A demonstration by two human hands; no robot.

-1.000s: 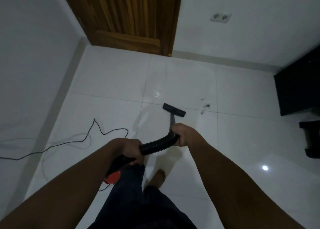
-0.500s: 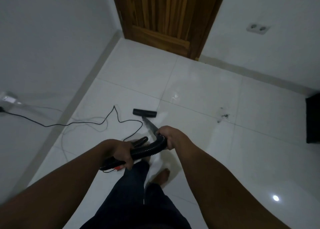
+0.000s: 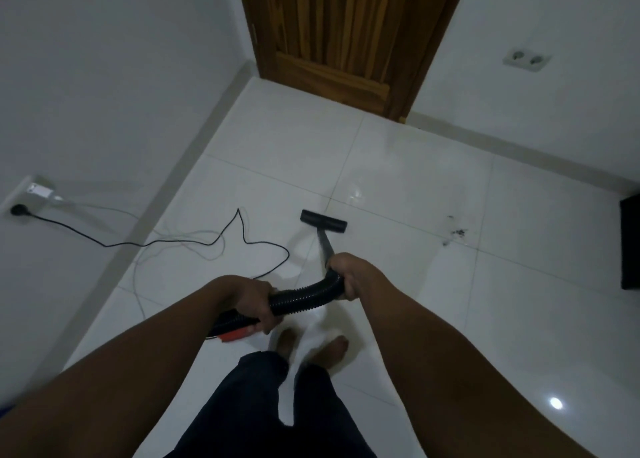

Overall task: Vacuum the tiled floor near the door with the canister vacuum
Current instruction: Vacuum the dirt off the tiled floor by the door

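I have both hands curled tight round the hose (image 3: 304,296): right hand (image 3: 346,274) at the bend, left hand (image 3: 254,302) lower. The nozzle (image 3: 323,221) rests on the floor (image 3: 415,180) ahead of my right hand, with the wand (image 3: 325,246) aimed toward the door (image 3: 346,35). The dirt (image 3: 457,232) lies to the nozzle's right, on the right hand's side.

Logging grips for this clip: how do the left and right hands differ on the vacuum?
The left hand grips the ribbed hose farther back; the right hand grips its front end, where the wand begins. The left hand sits lower in view, the right hand higher, farther forward. Both curl around the hose.
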